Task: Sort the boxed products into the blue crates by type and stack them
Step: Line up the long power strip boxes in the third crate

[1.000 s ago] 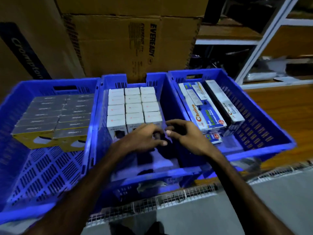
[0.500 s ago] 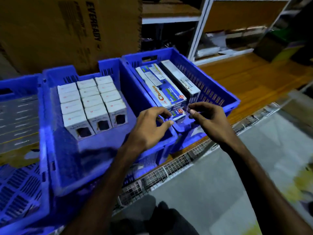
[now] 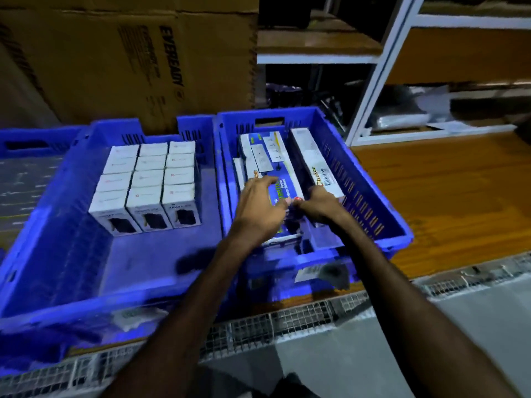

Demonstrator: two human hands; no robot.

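Both hands are down in the right crate (image 3: pixel 370 179) at about two o'clock from the middle of the view. The left hand (image 3: pixel 260 209) lies fingers-curled over the long blue box (image 3: pixel 263 156); the right hand (image 3: pixel 319 206) pinches something small and dark at that box's near end, too blurred to name. Sorting looks well along: the middle crate (image 3: pixel 71 225) at nine o'clock holds white boxes (image 3: pixel 149 182) in neat rows with its near floor still bare, and a white long box (image 3: pixel 313 165) lies beside the blue one. The left crate (image 3: pixel 31 145) is cut off, and what lies under the hands is hidden.
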